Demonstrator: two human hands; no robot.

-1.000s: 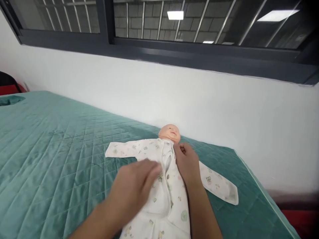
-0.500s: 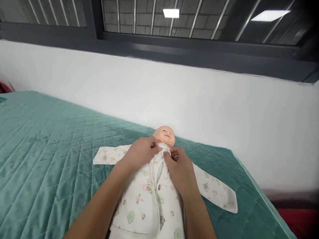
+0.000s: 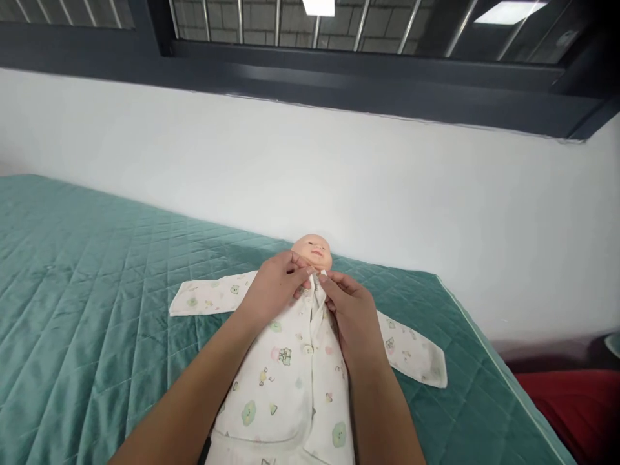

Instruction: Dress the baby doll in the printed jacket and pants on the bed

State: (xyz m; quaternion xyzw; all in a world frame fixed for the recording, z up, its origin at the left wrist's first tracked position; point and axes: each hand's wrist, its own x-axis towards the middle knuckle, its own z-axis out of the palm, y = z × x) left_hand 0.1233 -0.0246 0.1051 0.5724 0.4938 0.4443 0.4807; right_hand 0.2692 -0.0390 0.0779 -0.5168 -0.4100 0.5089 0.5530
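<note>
A baby doll (image 3: 312, 248) lies on its back on the bed, its bald head by the wall. It wears a white baby jacket (image 3: 283, 387) printed with small green and pink figures, the sleeves spread to both sides. My left hand (image 3: 278, 284) pinches the left front edge of the jacket at the neck. Opposite it, my right hand (image 3: 351, 310) pinches the other edge just under the doll's chin, the two hands a small gap apart. Lower down the front a pale button (image 3: 308, 349) shows. The fingertips partly hide the collar.
A green quilted bedspread (image 3: 97, 278) covers the bed. Behind the bed rises a white wall (image 3: 310, 168), with a dark window frame (image 3: 290, 77) and metal bars above. Past the bed's right edge lies something red (image 3: 571, 407).
Both hands have lifted the neck edges of the jacket slightly and drawn closer together. The jacket's front opening looks narrower. The camera view has shifted a little.
</note>
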